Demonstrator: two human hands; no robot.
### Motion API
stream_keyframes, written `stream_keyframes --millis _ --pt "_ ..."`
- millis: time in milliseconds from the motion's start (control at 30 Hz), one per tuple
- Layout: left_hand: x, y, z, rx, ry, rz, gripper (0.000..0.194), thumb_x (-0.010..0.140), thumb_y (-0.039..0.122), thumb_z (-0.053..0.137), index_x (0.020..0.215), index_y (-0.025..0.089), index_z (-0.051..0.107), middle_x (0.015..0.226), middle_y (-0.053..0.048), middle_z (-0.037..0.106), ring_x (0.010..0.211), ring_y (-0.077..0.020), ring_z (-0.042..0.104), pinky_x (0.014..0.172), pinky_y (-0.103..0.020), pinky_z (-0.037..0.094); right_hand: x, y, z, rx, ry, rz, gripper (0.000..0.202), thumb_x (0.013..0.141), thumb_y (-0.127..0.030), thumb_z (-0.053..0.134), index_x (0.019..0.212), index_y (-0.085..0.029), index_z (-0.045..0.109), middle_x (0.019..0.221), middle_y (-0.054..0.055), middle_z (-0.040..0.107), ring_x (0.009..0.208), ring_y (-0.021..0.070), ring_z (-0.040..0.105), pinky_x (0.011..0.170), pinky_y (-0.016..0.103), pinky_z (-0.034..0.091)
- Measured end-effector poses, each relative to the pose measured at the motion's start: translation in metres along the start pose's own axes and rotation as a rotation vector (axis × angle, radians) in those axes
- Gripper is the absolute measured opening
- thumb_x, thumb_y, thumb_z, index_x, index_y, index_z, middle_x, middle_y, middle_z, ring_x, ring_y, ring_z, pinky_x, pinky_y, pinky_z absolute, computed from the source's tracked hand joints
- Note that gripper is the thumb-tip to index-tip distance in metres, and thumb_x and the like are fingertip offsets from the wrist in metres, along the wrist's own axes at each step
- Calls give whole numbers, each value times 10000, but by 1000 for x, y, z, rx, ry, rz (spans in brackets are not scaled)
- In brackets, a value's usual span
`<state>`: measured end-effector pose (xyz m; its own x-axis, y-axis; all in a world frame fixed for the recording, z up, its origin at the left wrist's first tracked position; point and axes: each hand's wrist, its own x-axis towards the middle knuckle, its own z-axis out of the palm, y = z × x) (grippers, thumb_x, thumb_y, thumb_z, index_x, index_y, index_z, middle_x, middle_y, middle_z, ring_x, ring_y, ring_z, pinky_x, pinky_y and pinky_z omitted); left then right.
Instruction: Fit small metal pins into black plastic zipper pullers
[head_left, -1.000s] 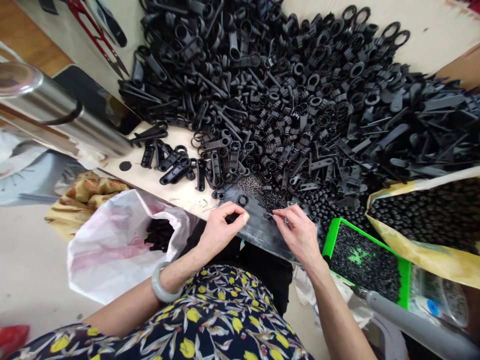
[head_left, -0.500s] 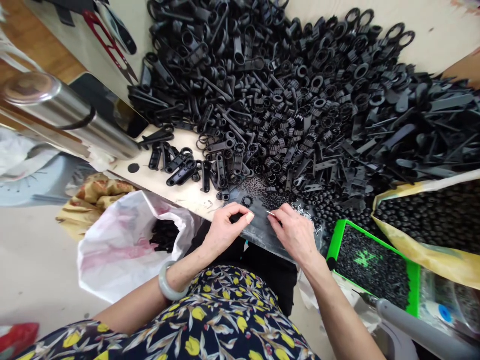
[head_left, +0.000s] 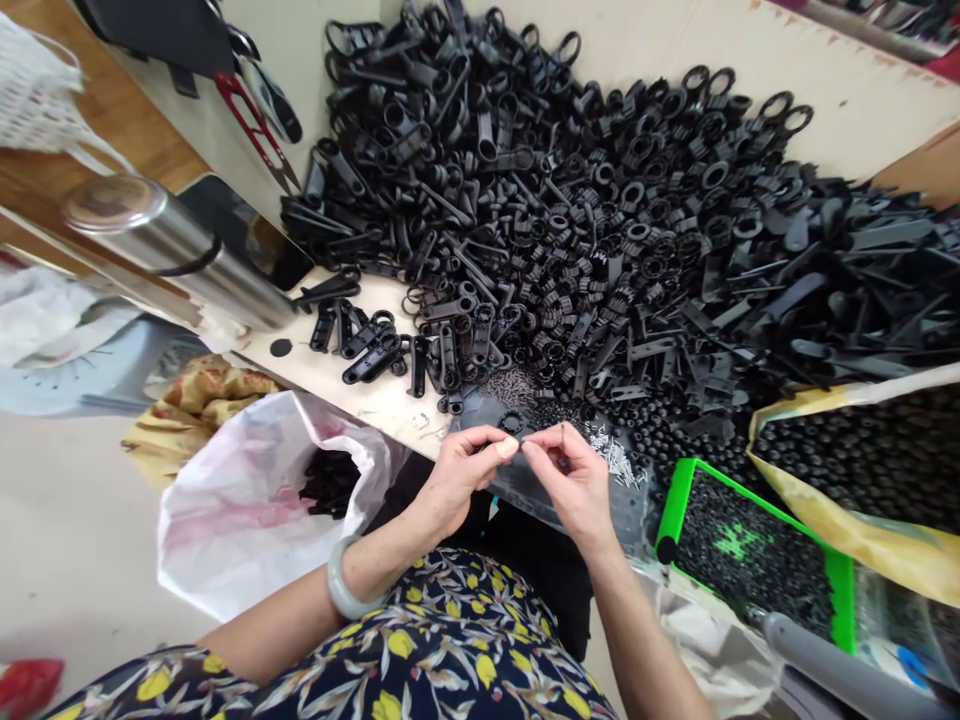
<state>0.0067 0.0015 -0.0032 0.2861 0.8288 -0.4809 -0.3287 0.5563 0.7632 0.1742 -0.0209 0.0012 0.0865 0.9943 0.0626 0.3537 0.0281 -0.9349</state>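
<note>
My left hand (head_left: 459, 472) is closed in a pinch, thumb against forefinger, on a tiny dark piece too small to name. Its tips meet those of my right hand (head_left: 576, 482), which is also pinched. A thin silvery pin showed in the right fingers a moment ago; now the fingertips hide it. Both hands hover over a dark work mat (head_left: 525, 485) at the table's front edge. Just behind the fingertips lies a black toothed ring (head_left: 511, 422). Silvery pins (head_left: 619, 458) lie scattered right of my right hand, and tiny brownish parts (head_left: 511, 388) are heaped behind the ring.
A large pile of black plastic parts (head_left: 540, 200) covers the table. On the left stand a steel flask (head_left: 187, 250), red-handled snips (head_left: 251, 125) and a white sack (head_left: 225, 500). To the right are a green tray (head_left: 679, 500) of small black pieces and a yellow-edged bag (head_left: 825, 500).
My right hand has moved left with the pin, so its fingertips now meet those of the left hand. The camera view has shifted slightly.
</note>
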Motion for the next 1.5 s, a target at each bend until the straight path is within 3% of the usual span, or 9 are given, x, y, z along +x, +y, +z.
stream_keyframes --millis 200,500,900,1100,1333,1500 --pt "-2 4 4 -10 -20 -14 260 753 379 826 771 135 740 697 10 610 488 -26 323 476 -216 181 -3 6 3 47 26 26 161 950 -372 698 893 -229 745 816 9 634 686 142 527 605 277 405" --pt "-1 -4 0 88 -26 83 246 804 396 808 824 155 771 700 22 578 543 -56 327 504 -230 225 -6 14 1 123 27 74 143 935 -374 721 908 -235 741 844 5 638 730 147 553 639 278 417" --pt "-3 -1 -6 389 -48 240 208 858 369 752 792 177 799 733 3 581 710 -127 486 709 -262 380 -10 6 -7 -122 -61 -123 109 966 -281 678 987 -233 774 863 29 678 610 124 522 519 280 397" --pt "-8 3 -4 486 -50 290 239 879 390 724 819 180 820 694 -5 562 690 -144 501 683 -270 379 -13 8 -16 -219 -95 -245 128 955 -216 688 1046 -242 773 887 29 696 552 98 498 484 269 411" --pt "-14 8 -2 687 -86 402 226 926 318 665 834 180 819 685 1 501 657 -138 486 646 -266 369 -13 9 -23 -309 -165 -340 163 966 -173 661 1079 -238 758 920 37 712 670 115 623 578 256 510" --pt "-14 5 -5 689 -85 377 224 928 324 665 867 176 822 697 1 505 668 -138 495 658 -265 376 -12 10 -20 -382 -153 -426 160 979 -173 630 1058 -228 757 892 45 720 708 130 664 587 252 531"
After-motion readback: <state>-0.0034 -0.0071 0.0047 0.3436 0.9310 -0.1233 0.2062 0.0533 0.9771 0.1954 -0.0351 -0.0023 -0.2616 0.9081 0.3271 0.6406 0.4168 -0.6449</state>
